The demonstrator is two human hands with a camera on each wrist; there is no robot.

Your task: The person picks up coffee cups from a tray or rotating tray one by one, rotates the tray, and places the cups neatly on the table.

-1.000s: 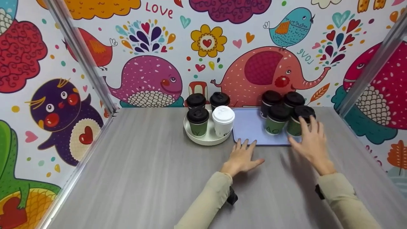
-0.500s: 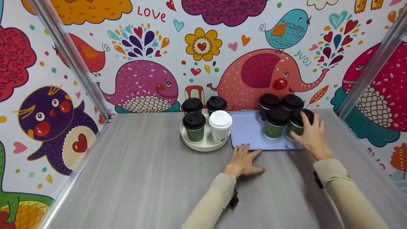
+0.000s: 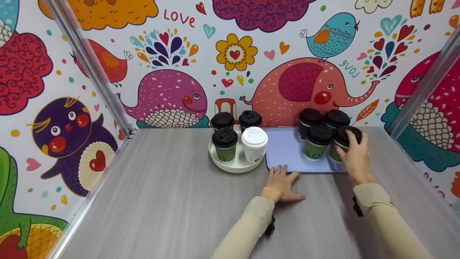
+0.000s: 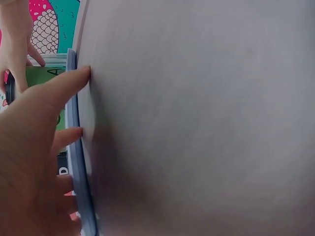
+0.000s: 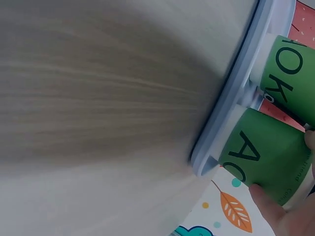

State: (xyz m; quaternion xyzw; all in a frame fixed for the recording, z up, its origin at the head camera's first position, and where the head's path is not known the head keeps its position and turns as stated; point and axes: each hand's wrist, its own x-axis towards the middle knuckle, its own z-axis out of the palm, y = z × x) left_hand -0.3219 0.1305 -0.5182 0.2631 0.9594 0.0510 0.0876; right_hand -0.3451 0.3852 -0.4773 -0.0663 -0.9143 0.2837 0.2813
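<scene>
Since the earlier frame, the right hand (image 3: 355, 156) has closed in on the near-right green paper cup with a black plastic lid (image 3: 340, 138), thumb and fingers now clasped about it. I have that cup on the pale-blue rectangular tray (image 3: 284, 151), just beside another green, black-lidded paper cup (image 3: 315, 144). The left hand (image 3: 282, 185) holds nothing, its fingers spread at the tray's near edge. My worry: too high a grip could pop the lid, a sideways drag might topple the neighbour, and a left-hand push could shift the tray.
</scene>
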